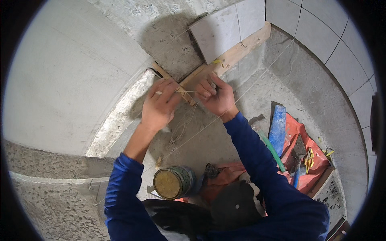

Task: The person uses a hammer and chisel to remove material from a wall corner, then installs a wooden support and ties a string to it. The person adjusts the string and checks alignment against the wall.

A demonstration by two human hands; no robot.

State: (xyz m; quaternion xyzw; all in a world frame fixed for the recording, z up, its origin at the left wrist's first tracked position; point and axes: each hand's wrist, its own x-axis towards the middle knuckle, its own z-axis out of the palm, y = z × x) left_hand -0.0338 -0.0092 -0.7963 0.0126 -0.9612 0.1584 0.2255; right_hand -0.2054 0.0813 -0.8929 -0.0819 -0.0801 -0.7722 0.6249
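My left hand [160, 102], a ring on one finger, is closed with bent fingertips against a narrow wooden strip [187, 97]; its thumb is hidden. A thin string [190, 91] runs across the short gap between my hands. On its other side, my right hand [217, 95] has the fingers curled in and the thumb raised, gripping the string. The strip crosses the end of a longer wooden board [247, 45] at the concrete corner. Loose loops of string [181, 128] hang below the strip.
A taut line [257, 81] slants across, passing by my right wrist. White tile [219, 34] stands beyond the board. Below my hands is a round paint can [167, 184]. At right, an orange-red sheet [295, 128] carries a blue tool [277, 127], a green bar [272, 150] and yellow-handled pliers [309, 160].
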